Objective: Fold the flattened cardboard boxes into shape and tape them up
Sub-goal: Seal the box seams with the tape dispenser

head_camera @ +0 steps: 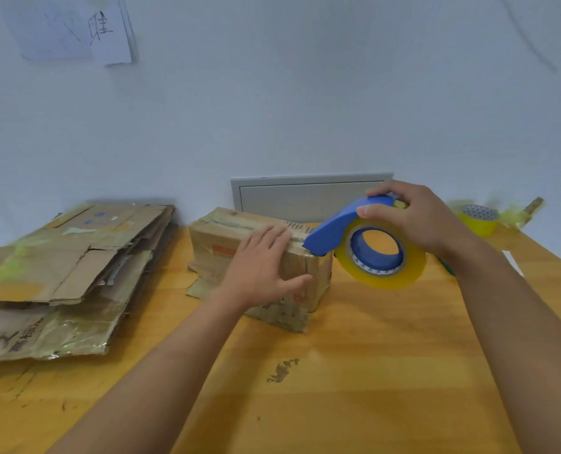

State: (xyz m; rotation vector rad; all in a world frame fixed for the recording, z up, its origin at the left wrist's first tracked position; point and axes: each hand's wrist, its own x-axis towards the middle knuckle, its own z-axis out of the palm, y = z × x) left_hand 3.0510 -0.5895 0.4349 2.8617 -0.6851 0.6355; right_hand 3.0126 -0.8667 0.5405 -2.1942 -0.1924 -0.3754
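Where the head view looks down on the orange wooden table (354, 371), one folded cardboard box (226, 237) stands near the middle, its top seam running back towards the wall. Print on the box is red and black, blurred, not legible.

Left hand (266, 270): one, fingers straight and spread, palm pressed flat on the box's near top corner.

Right hand (417, 221): one, fingers and thumb curled round the blue handle of the tape dispenser (348, 227). The dispenser's nose touches the box's right top edge. It carries one roll of clear yellowish packing tape (387, 273); the roll's core shows small white marks, too small to read.

Flattened cardboard boxes (59, 273): one stack at the table's left, well apart from the folded box, several sheets deep, exact count not discernible. Old glossy tape covers parts. Dark handwritten characters show on the lowest near sheet, partly cut off and not clearly readable.

Spare tape roll (479, 219): one, yellow, at the far right by the wall, blurred. A brownish object beside it cannot be identified.

Grey wall panel (308, 198): one, behind the box, lower part hidden.

Paper sheets (76, 27): pinned on the wall upper left, overlapping, bearing one handwritten character, faint.
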